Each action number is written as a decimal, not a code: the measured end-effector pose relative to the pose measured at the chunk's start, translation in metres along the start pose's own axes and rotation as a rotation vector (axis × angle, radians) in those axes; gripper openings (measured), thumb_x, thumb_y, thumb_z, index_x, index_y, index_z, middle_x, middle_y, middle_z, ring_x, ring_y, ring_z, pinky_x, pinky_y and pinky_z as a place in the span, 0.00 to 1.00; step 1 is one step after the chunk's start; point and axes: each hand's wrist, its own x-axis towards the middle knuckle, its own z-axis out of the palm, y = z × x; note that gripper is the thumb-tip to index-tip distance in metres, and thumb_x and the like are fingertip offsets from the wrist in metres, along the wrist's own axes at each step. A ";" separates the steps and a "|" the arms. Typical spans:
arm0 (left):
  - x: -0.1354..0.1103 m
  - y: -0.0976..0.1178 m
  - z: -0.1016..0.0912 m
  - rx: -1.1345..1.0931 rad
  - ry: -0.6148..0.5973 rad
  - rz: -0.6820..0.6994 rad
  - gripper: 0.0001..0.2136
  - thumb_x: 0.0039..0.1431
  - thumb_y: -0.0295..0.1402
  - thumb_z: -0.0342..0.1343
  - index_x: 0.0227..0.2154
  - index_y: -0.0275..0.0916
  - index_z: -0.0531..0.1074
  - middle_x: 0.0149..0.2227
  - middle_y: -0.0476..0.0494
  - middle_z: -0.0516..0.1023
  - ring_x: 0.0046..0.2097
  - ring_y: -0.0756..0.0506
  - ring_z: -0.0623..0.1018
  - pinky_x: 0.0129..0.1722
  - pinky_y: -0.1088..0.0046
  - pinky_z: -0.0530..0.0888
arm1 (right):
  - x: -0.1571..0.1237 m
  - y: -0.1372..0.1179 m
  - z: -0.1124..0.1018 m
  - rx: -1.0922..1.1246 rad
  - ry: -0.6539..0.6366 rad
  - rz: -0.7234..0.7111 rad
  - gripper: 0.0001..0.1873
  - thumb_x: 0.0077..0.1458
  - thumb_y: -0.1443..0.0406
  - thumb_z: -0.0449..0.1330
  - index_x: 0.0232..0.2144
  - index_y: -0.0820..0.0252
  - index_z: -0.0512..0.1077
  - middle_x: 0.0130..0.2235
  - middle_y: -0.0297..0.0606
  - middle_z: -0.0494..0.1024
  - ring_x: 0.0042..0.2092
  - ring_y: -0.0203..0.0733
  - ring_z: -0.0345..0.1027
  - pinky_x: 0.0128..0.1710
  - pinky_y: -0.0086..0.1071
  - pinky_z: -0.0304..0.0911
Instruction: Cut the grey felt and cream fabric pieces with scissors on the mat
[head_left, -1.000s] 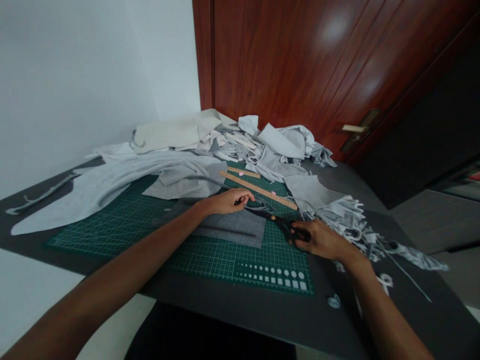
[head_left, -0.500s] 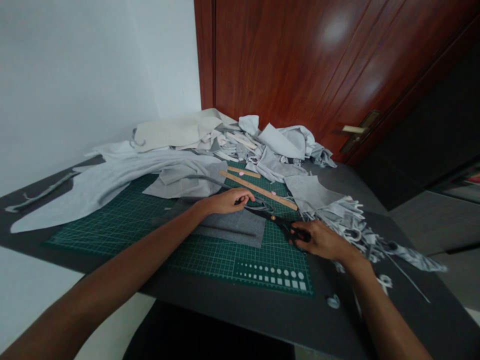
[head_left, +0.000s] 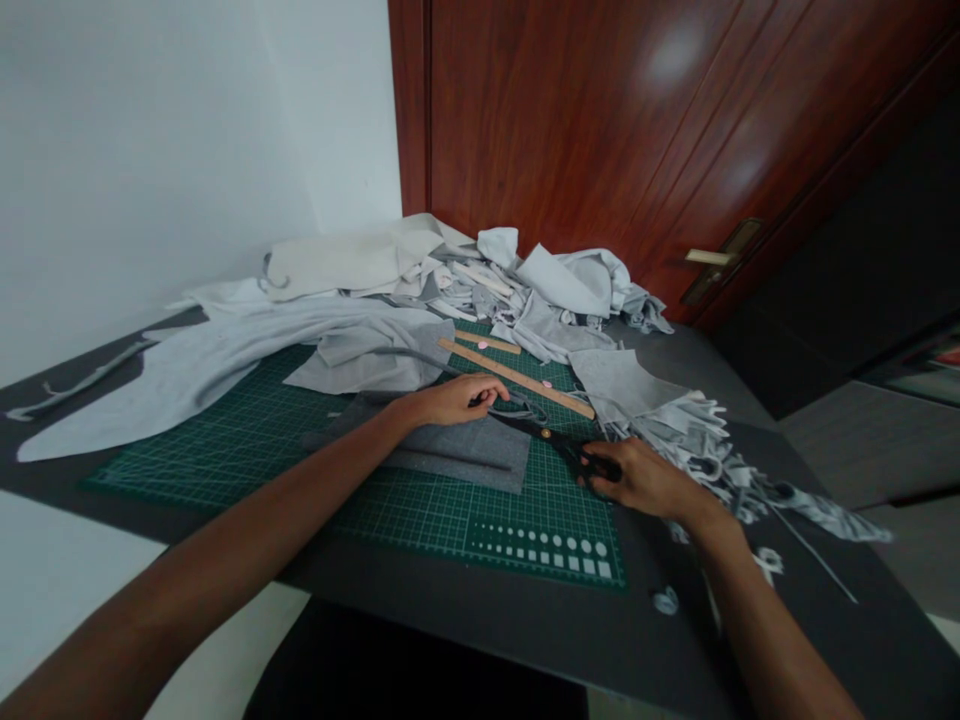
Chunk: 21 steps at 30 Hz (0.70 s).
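My right hand [head_left: 645, 480] grips the black handles of a pair of scissors [head_left: 574, 455], whose blades point left across a green cutting mat [head_left: 420, 520]. My left hand [head_left: 450, 400] pinches a narrow grey fabric strip [head_left: 517, 408] close to the scissor tips. Beneath that hand and the blades lies a flat dark grey felt piece [head_left: 465, 455]. Just beyond my left fingertips, a wooden ruler [head_left: 517, 378] rests diagonally on the mat, with small pink markers on it.
Crumpled pale grey and white fabric [head_left: 450, 270] is heaped at the back against a white wall [head_left: 150, 150] and a reddish-brown wooden door [head_left: 600, 130]. Frayed grey scraps [head_left: 675, 440] lie to the right, on a dark table top [head_left: 480, 620].
The view has shifted very slightly. My hands and the scissors stay in nearly the same place.
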 end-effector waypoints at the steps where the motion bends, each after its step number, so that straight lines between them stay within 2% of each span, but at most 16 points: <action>1: 0.000 0.000 0.000 -0.003 0.000 -0.001 0.12 0.61 0.24 0.49 0.46 0.35 0.72 0.33 0.47 0.72 0.33 0.49 0.69 0.35 0.74 0.66 | 0.000 0.001 0.000 0.003 -0.001 -0.002 0.09 0.57 0.63 0.58 0.39 0.60 0.75 0.29 0.35 0.77 0.29 0.38 0.69 0.31 0.31 0.57; 8: 0.000 -0.002 0.001 0.000 -0.006 -0.009 0.12 0.61 0.24 0.50 0.46 0.36 0.72 0.32 0.48 0.70 0.32 0.50 0.69 0.34 0.75 0.65 | -0.001 0.005 0.002 0.001 0.023 -0.014 0.12 0.57 0.63 0.58 0.42 0.60 0.75 0.34 0.40 0.80 0.33 0.43 0.73 0.35 0.34 0.61; 21: 0.000 0.000 0.000 0.009 -0.010 0.008 0.14 0.57 0.21 0.50 0.46 0.35 0.72 0.32 0.49 0.71 0.32 0.50 0.69 0.34 0.75 0.65 | -0.001 0.004 -0.001 0.007 -0.023 -0.005 0.11 0.58 0.64 0.57 0.42 0.60 0.75 0.33 0.38 0.79 0.32 0.41 0.72 0.33 0.33 0.60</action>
